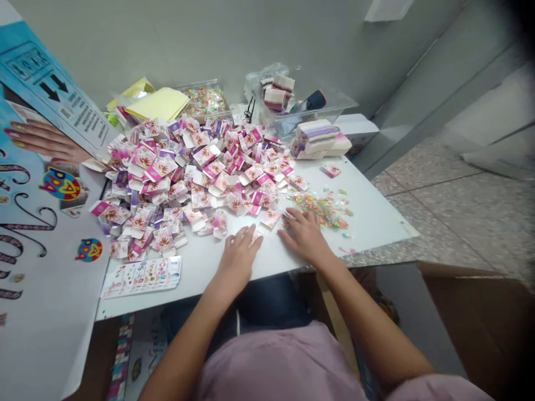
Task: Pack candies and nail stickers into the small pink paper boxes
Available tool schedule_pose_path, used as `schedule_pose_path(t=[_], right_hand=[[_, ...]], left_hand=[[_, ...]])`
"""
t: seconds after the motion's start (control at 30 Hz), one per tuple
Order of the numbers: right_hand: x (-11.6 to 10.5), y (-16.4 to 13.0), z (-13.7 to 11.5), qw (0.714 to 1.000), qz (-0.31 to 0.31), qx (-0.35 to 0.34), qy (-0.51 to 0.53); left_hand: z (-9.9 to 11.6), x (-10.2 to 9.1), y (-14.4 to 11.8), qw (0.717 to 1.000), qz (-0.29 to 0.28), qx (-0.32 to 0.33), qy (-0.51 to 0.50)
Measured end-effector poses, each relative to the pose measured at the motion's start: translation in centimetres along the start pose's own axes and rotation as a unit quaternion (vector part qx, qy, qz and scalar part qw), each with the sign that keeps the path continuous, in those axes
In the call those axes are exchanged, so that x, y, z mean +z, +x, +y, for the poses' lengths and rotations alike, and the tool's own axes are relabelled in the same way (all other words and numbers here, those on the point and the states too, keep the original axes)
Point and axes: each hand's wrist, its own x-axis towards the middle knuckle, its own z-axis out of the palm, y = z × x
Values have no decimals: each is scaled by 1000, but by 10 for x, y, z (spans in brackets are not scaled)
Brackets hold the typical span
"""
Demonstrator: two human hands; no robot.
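Fingers of the left hand (236, 259) bend loosely over a small white-and-pink printed cardboard box (254, 238), which shows between thumb and forefinger; whether they pinch it or only touch it, I cannot tell. On the right hand (308, 240), the thumb stands apart from the fingers, which reach over the left edge of a loose heap of small clear packets with orange, green and yellow bits (330, 210). Their tips are blurred against the plastic, so I cannot tell if a packet is gripped.

Between the two hands, just beyond the left fingertips, lies another small pink-and-white printed carton (270, 219), open at one end. Farther out, a broad pile of similar pink, purple and white cartons (200, 172) covers much of the white tabletop (376, 214). Well apart from the left hand, near the table's front edge, lies a fanned stack of white printed cards (142, 277).
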Motion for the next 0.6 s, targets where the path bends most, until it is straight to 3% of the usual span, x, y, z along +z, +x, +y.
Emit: schedule_pose_path(t=[0.07, 0.13, 0.3, 0.47, 0.53, 0.6], right_hand=[[-3, 0, 1, 1000, -19, -20, 4], [-4, 4, 2, 999, -20, -37, 22], [-6, 18, 6, 996, 45, -34, 71], [-26, 15, -8, 973, 180, 63, 131], [-35, 9, -25, 949, 191, 97, 231], [-40, 3, -47, 896, 155, 133, 393]], left_hand=[[-5, -1, 5, 998, -50, 10, 35], [-2, -3, 7, 996, -64, -8, 57], [15, -11, -1, 996, -27, -42, 76], [16, -11, -15, 985, 120, -99, -74], [16, -4, -19, 963, 149, -140, -176], [17, 6, -21, 929, 131, -169, -302]])
